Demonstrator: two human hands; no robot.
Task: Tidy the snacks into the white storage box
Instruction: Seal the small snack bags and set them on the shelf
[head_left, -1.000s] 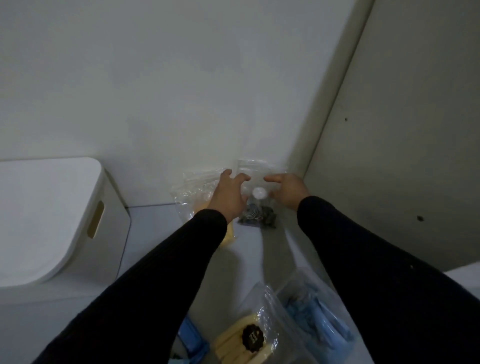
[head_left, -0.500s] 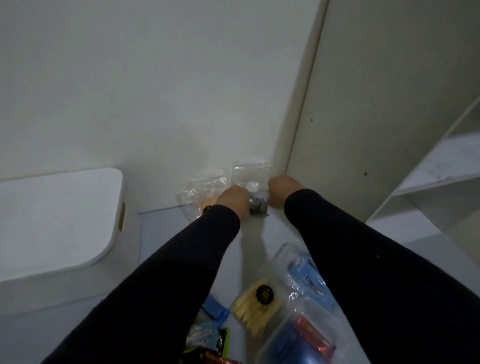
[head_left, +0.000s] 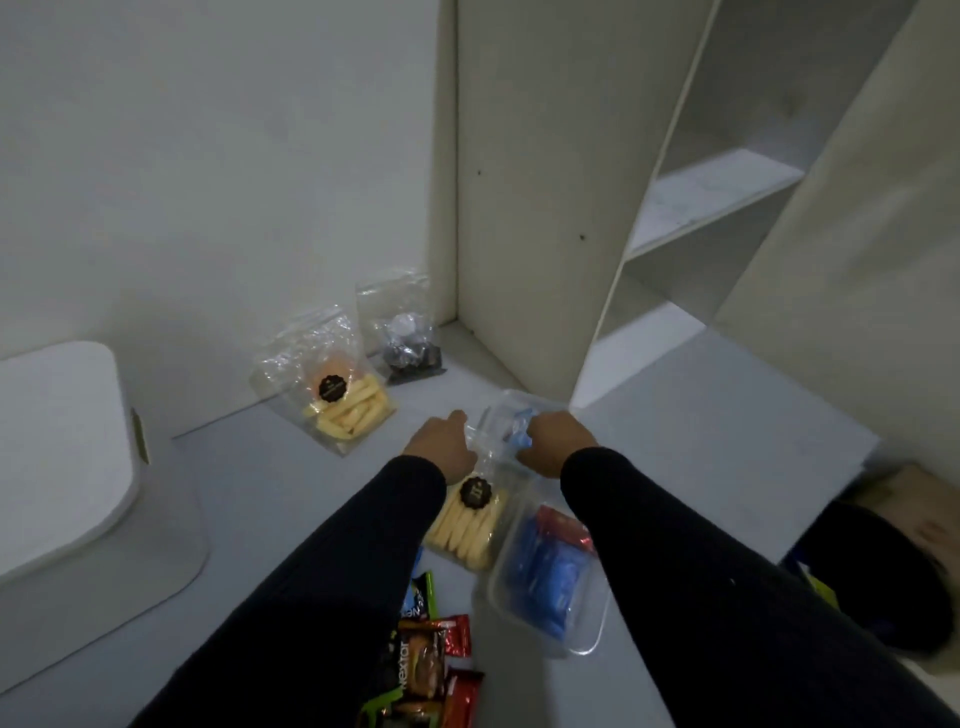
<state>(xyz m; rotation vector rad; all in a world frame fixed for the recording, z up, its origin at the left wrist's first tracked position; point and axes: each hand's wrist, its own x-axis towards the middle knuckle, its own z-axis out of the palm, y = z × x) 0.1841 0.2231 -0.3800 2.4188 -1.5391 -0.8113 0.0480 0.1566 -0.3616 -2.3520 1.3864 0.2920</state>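
The white storage box (head_left: 62, 467) stands at the left with its lid on. My left hand (head_left: 441, 447) and my right hand (head_left: 553, 447) both grip a clear plastic container with blue wrappers (head_left: 501, 428) on the grey surface. Just in front of it lie a clear bag of yellow biscuit sticks (head_left: 467, 522) and a second clear container of blue and red packets (head_left: 550, 577). Against the wall lean another bag of yellow sticks (head_left: 337, 395) and a small bag of dark sweets (head_left: 408, 343). Several wrapped snack bars (head_left: 431, 660) lie at the near edge.
A white wall runs behind the surface. A cream cupboard side panel (head_left: 530, 208) rises at the right, with open shelves (head_left: 711, 197) beyond it. A dark shape (head_left: 878, 577) lies on the floor at the far right.
Both hands left the bags at the wall and drew back toward me onto the clear container with blue wrappers. The view tilted down and to the right, showing more snacks.
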